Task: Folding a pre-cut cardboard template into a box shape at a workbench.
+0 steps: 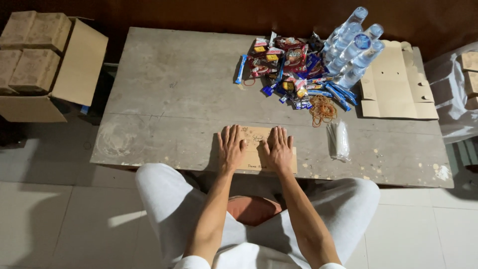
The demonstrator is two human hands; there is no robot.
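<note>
Both hands lie flat, palms down, fingers spread and gripping nothing — the left hand (231,148) and the right hand (279,148) rest side by side on a flat brown cardboard piece (256,158) at the near edge of the worn grey surface (169,94). The card lies directly in front of the person, its near edge close to the edge of the surface, and some dark handwriting shows between the two hands.

Just to the right of the card lies a small clear plastic bundle (339,140), apart from the right hand. Farther back sits a loose heap of rubber bands (322,109), and behind that a pile of snack packets (286,67) in red, blue and dark wrappers. Beside the pile, at the far right, several clear water bottles (352,47) with blue caps lie together, partly on a stack of flat unfolded cardboard boxes (398,84).

On the floor to the left stands an open carton (74,65) holding folded brown boxes (32,50). The person sits with white-trousered knees under the near edge.
</note>
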